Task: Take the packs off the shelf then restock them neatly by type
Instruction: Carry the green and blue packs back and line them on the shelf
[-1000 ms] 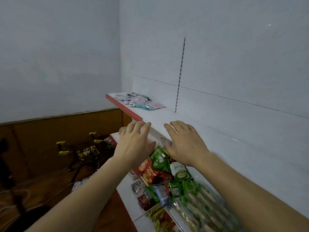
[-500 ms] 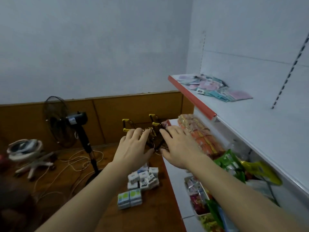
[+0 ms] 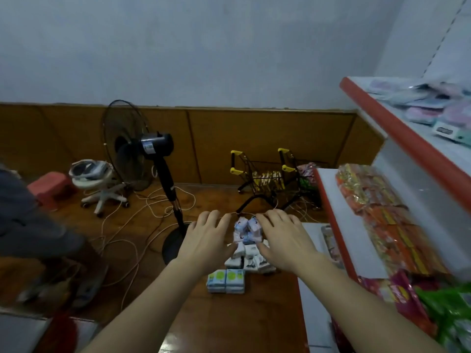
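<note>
Both hands, left hand (image 3: 204,238) and right hand (image 3: 283,236), fingers straight, flank the small packs (image 3: 246,229) lying between them on the floor.

So the packs (image 3: 244,253) sat in a pile on the floor (image 3: 254,314), left hand (image 3: 205,239) just left of the pile's far end and right hand (image 3: 283,240) just right of it. The shelf unit (image 3: 407,149) stood to the right, loaded with more packets. Two little carts (image 3: 270,174) were further back by the wall, a standing fan (image 3: 150,154) to their left, and a swivel stool (image 3: 96,184) left of that.
</note>
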